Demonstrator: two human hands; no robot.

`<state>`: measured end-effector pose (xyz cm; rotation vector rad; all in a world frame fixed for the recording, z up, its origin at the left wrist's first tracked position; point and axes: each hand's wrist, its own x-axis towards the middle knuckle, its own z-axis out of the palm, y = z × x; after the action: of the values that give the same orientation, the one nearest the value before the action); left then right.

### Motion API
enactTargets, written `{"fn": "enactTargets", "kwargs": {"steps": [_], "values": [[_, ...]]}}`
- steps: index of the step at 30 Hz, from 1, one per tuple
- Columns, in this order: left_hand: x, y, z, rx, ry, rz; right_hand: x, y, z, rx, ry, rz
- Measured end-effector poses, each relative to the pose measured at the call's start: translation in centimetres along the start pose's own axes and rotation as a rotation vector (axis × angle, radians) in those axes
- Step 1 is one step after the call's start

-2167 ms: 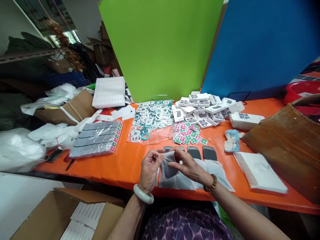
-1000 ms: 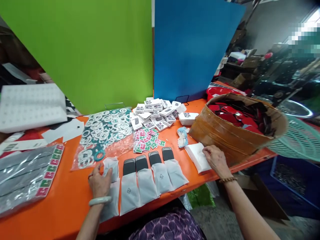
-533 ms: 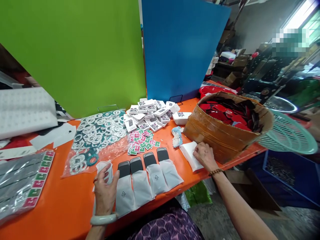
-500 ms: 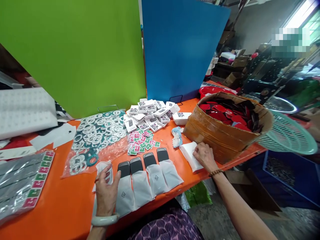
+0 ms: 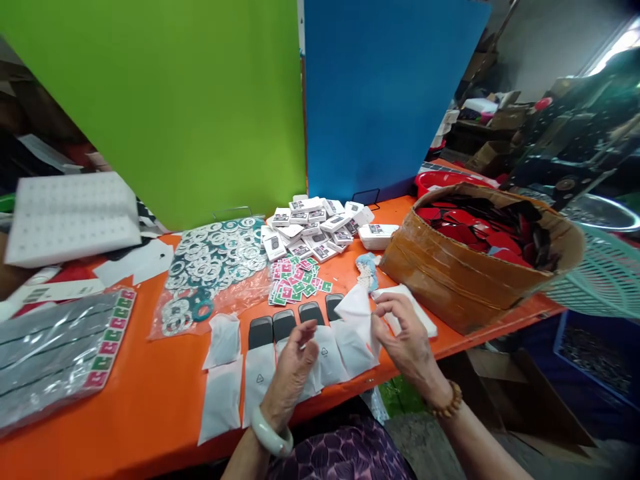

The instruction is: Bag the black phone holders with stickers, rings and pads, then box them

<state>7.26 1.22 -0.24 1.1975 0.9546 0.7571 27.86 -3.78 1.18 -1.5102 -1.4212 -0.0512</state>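
Likely pickup: right hand point(image 5: 410, 340) pinches limp white pouch point(image 5: 356, 304) near front edge of orange tabletop point(image 5: 165, 387); left hand point(image 5: 294, 365) empty (half-curled). Next needs both, probably.

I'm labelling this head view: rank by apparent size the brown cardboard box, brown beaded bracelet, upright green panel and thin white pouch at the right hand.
Green panel (largest)
Cardboard box
Thin white pouch
Beaded bracelet (smallest)
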Motion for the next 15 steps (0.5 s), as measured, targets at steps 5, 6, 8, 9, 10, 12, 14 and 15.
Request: {"fn": "enactTargets", "kwargs": {"steps": [5, 6, 8, 9, 10, 12, 14, 15], "values": [[-0.5, 1.0, 0.5, -0.077, 0.051, -0.012, -2.5, -4.1, 4.5, 0.167, -0.184, -0.045], [-0.6, 1.0, 0.1, -0.075, 0.098, -0.018, -2.5, -4.4, 4.9, 0.222, -0.236, -0.024], [-0.7, 1.0, -1.0, -0.064, 0.107, -0.037, -2.0, -4.6, 5.3, 0.349, -0.349, 0.071], [-0.9, 1.1, -1.6, -0.057, 0.057, -0.067, -1.5, -4.6, 5.4, 0.422, -0.411, 0.139], [-1.1, 1.1, -2.2, -0.049, -0.007, -0.103, -0.9, -4.4, 5.5, 0.498, -0.483, 0.209], [-1.5, 1.3, -3.2, -0.018, -0.108, -0.154, 0.2, -4.1, 5.9, 0.653, -0.669, 0.325], [-1.9, 1.3, -4.0, 0.019, -0.136, -0.167, 0.7, -3.9, 6.5, 0.809, -0.843, 0.424], [-2.0, 1.2, -4.3, 0.032, -0.13, -0.163, 0.7, -3.9, 6.9, 0.87, -0.89, 0.48]]}}
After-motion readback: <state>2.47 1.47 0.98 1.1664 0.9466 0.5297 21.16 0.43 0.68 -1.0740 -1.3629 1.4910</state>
